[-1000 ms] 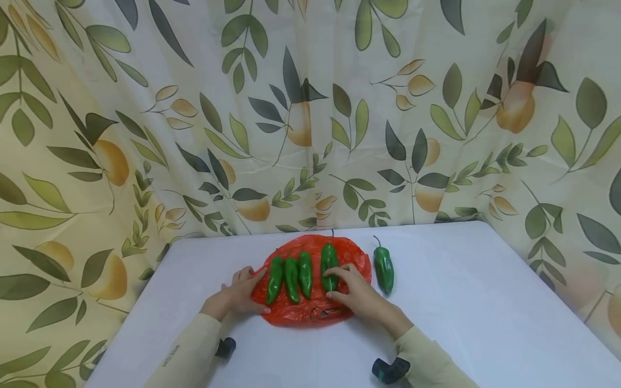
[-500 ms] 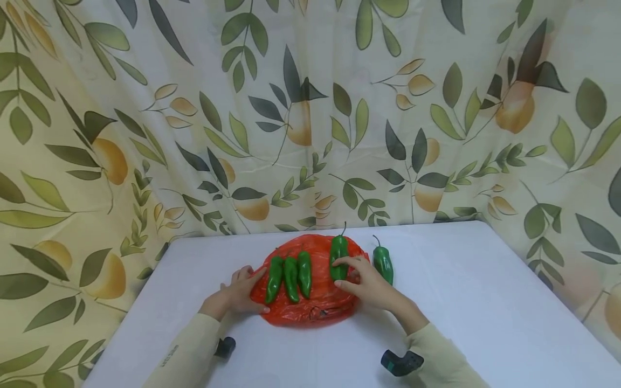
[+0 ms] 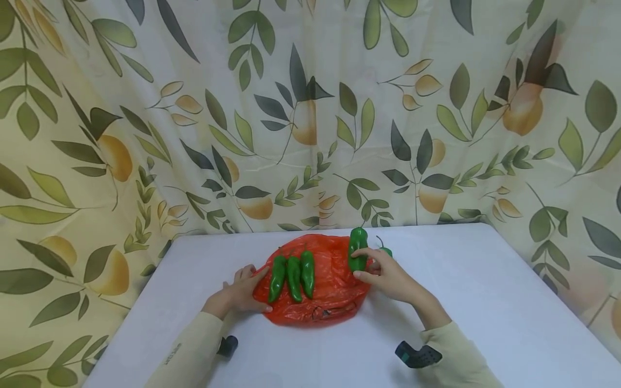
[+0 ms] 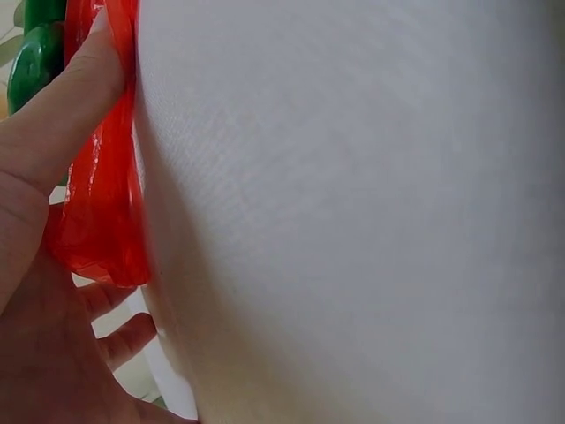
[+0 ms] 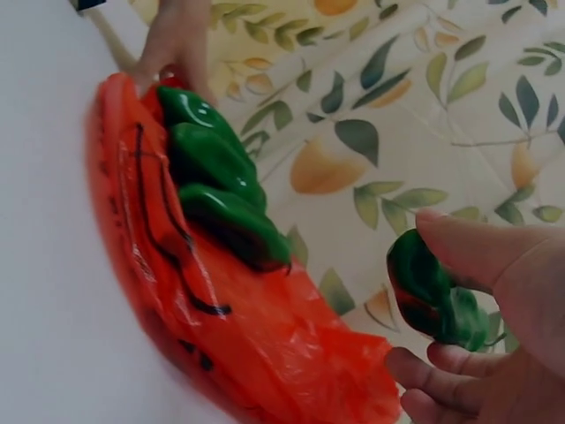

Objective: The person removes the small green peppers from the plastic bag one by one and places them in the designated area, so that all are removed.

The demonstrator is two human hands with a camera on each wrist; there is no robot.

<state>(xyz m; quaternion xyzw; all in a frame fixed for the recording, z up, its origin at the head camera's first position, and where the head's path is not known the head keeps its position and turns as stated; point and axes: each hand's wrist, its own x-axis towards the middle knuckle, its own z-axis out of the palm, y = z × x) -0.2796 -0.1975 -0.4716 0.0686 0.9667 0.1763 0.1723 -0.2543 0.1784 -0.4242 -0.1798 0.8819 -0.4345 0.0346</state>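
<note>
A crumpled red plastic bag (image 3: 332,288) lies flat on the table with three green chili peppers (image 3: 293,277) side by side on its left half. At its left edge is my left hand (image 3: 240,295), thumb and fingers spread on either side; in the left wrist view the thumb touches the red plastic (image 4: 101,194). My right hand (image 3: 395,277) pinches another green chili pepper (image 3: 358,240) between thumb and fingers. This pepper stands stem up over the bag's right edge, above the bag in the right wrist view. Behind that hand, a further green chili pepper (image 3: 385,250) is mostly hidden.
White cloth covers the table (image 3: 461,285), whose far edge lies just behind the bag. A curtain (image 3: 310,161) printed with leaves and fruit hangs at the back and sides. A black device (image 3: 418,355) sits at the right wrist, another (image 3: 227,346) at the left.
My right hand has carried its pepper rightward across the bag to the right edge, now covering most of the pepper lying at the right. The left hand and the three other peppers stay put.
</note>
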